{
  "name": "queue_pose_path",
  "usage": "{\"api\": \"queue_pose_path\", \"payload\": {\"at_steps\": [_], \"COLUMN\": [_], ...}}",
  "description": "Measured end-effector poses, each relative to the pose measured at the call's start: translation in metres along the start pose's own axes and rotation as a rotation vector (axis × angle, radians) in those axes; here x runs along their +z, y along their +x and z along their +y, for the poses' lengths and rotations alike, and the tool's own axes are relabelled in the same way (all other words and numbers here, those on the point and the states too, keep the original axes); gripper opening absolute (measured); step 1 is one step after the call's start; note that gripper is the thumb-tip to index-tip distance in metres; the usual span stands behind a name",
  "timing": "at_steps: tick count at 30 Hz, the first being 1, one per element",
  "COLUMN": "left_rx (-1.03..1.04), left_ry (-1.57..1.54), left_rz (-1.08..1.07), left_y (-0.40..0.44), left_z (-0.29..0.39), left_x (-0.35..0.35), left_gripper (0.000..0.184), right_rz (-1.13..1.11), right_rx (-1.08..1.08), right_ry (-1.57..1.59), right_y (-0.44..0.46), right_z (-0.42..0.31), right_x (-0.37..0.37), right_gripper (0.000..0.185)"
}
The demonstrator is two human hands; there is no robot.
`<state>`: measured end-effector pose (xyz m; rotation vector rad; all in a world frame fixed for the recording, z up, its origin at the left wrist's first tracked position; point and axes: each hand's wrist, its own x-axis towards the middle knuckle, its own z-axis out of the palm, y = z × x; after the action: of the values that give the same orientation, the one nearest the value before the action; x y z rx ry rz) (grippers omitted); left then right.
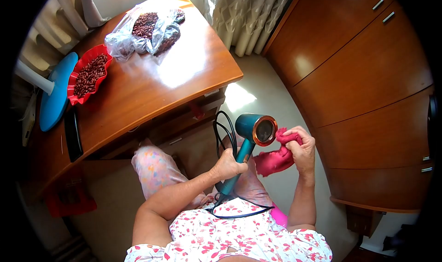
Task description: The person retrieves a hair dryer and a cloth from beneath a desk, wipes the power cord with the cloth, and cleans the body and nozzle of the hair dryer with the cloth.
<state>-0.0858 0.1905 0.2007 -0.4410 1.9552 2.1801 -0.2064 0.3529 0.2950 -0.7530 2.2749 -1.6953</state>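
Note:
A teal hair dryer [245, 147] with a copper-coloured rim is in my left hand [228, 164], whose fingers wrap round its handle. Its round end faces up and to the right, and its black cord loops beside the handle and across my lap. My right hand [302, 149] grips a crumpled dark pink cloth [276, 161] by its upper part, just right of the dryer's round end. The lower part of the cloth hangs to the left.
On the wooden desk [138, 94] are a red bowl of dark red beans [90, 75], plastic bags of beans [149, 29], a black phone-like object [72, 133] and a blue round base [57, 96]. Wooden cabinets [363, 73] stand at the right.

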Motion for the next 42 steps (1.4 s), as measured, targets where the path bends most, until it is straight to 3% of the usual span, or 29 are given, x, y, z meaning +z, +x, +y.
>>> {"api": "queue_pose_path", "payload": {"at_steps": [4,8,11,17,21,23,27,33,35,42], "left_rx": [-0.007,0.000,0.009,0.035,0.093,0.083,0.006,0.075,0.072,0.009], "left_ry": [0.024,0.014,-0.003,-0.032,0.005,-0.018,-0.053,-0.071,-0.057,-0.014], "left_rz": [0.001,0.005,0.036,0.081,0.102,0.091,0.059,0.035,0.022,0.007], "left_y": [0.000,-0.001,-0.002,-0.003,-0.002,-0.002,-0.003,0.000,0.001,-0.001], "left_z": [-0.001,0.001,0.002,0.001,-0.006,-0.007,-0.002,-0.002,-0.005,0.002], "left_x": [0.002,0.002,0.002,0.006,0.007,0.008,0.007,0.005,0.004,0.002], "left_gripper": [0.020,0.020,0.017,0.016,0.016,0.015,0.014,0.022,0.021,0.016], "right_rz": [0.038,-0.121,-0.110,-0.225,-0.267,-0.254,-0.266,-0.140,-0.007,0.198], "right_rx": [-0.177,-0.340,-0.426,-0.376,-0.249,-0.149,-0.024,0.153,0.260,0.051], "right_ry": [-0.179,-0.492,-0.678,-0.803,-0.746,-0.468,-0.336,-0.039,0.075,-0.075], "right_y": [0.006,0.010,0.013,0.008,0.002,0.001,0.001,0.006,0.007,0.009], "right_z": [-0.007,0.001,0.007,0.002,0.002,0.001,-0.007,0.000,-0.004,-0.001], "right_x": [0.008,0.021,0.026,0.021,0.019,0.021,0.030,0.045,0.044,0.053], "right_gripper": [0.024,0.029,0.030,0.022,0.016,0.014,0.011,0.015,0.015,0.016]}}
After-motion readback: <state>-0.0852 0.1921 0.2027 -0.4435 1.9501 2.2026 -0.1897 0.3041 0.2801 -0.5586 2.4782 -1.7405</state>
